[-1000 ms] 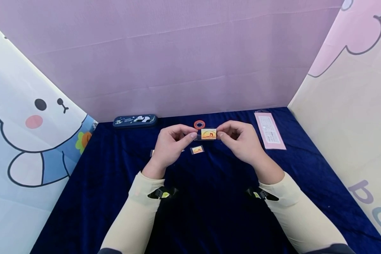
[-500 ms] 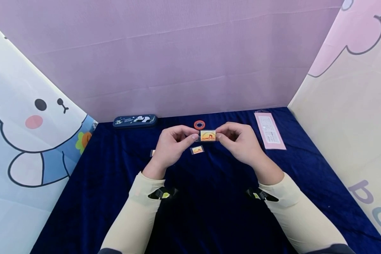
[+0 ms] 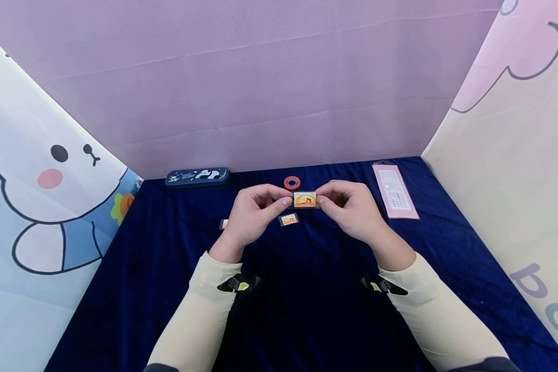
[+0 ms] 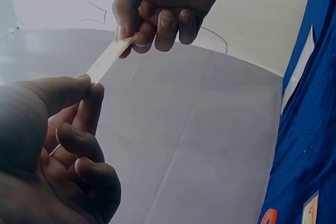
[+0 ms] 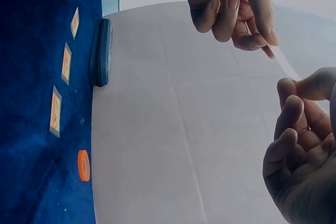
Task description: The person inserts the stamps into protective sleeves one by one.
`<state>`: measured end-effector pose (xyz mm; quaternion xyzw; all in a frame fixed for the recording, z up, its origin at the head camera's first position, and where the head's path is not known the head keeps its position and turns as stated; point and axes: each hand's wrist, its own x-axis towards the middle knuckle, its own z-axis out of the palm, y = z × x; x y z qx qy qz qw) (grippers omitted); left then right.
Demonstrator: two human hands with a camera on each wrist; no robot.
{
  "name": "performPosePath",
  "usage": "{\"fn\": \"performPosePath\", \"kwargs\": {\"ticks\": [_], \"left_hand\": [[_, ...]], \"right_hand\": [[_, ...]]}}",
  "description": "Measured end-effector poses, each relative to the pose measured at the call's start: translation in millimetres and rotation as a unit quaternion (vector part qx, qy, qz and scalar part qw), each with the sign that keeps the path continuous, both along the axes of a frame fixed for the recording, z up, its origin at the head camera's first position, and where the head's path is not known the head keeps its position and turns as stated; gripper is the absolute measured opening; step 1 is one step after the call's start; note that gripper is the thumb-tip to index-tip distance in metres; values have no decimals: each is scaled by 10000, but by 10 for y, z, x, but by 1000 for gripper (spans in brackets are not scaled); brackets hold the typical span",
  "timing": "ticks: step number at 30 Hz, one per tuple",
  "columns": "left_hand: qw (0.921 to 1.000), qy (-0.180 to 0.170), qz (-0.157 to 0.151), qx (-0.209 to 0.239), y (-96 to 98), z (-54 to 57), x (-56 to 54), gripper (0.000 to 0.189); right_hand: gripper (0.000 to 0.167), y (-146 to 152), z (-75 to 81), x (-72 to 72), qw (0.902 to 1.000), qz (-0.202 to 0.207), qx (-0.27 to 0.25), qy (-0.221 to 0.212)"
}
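Note:
A small card (image 3: 304, 200) with a yellow-orange picture and a clear border is held level above the dark blue cloth. My left hand (image 3: 256, 214) pinches its left end between thumb and index finger. The right hand (image 3: 353, 209) pinches the opposite end the same way. In the left wrist view the card (image 4: 110, 61) spans the gap between both hands' fingertips. Below it on the cloth lies a similar card (image 3: 289, 219); another card (image 3: 223, 224) is partly hidden by my left hand. Three such cards lie in a row in the right wrist view, the nearest card (image 5: 55, 111) being largest.
Just behind the held card lies a red-orange tape roll (image 3: 286, 183). A dark blue pencil case (image 3: 197, 177) with a panda sits at the back left. To the right is a flat pink-and-white package (image 3: 395, 191). Fabric walls enclose the back and sides.
Both hands have come down slightly with the card. The left fingertips have shifted a little right, close to the printed picture. Both pinches stay on the card.

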<state>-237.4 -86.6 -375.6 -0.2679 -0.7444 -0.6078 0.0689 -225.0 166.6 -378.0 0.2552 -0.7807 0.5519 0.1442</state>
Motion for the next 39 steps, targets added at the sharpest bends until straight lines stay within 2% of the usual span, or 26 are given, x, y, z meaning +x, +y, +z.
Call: {"fn": "performPosePath", "kwargs": {"ticks": [22,39], "left_hand": [[9998,94,-13,-158,-13,-12,-4,8],[9999,134,-33,-72,3,-16,-17,6]], "right_hand": [[6,-13,8,10,10000,-38,66,11],[5,0,13,-2,10000,-17,57,39]]}}
